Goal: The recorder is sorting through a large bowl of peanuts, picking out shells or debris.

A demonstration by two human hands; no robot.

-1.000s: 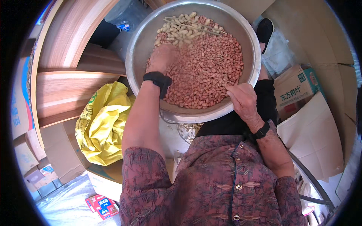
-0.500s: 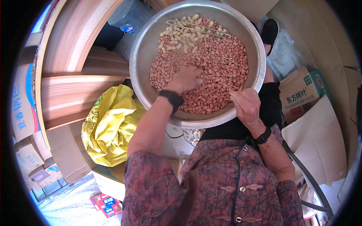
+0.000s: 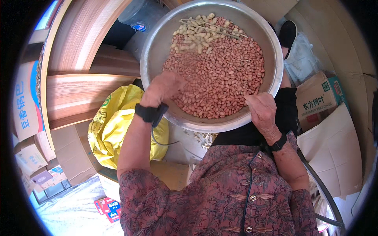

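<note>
A wide metal basin (image 3: 278, 63) holds a thick layer of reddish shelled peanuts (image 3: 226, 74). Unshelled peanuts (image 3: 195, 34) are heaped at its far left side. Across that heap lie thin pale sticks (image 3: 214, 27), close together at their left end. My left hand (image 3: 163, 87) hovers over the basin's left edge, near the shelled peanuts; motion smears its fingers, so what it holds, if anything, cannot be made out. At the near right, my right hand (image 3: 262, 110) is closed over the basin's rim, with fingertips just inside it.
Left of the basin stand wood-grain boards (image 3: 90, 94) and a crumpled yellow bag (image 3: 118, 128). A thin cable (image 3: 165, 144) hangs from my left wristband. Cardboard boxes (image 3: 315, 100) and a loose cardboard sheet (image 3: 332, 149) are at the right. A red-and-blue packet (image 3: 109, 209) lies lower left.
My left hand has moved left from the middle of the peanuts to the basin's left edge. The basin appears slightly further right in view. My right hand keeps its place on the rim.
</note>
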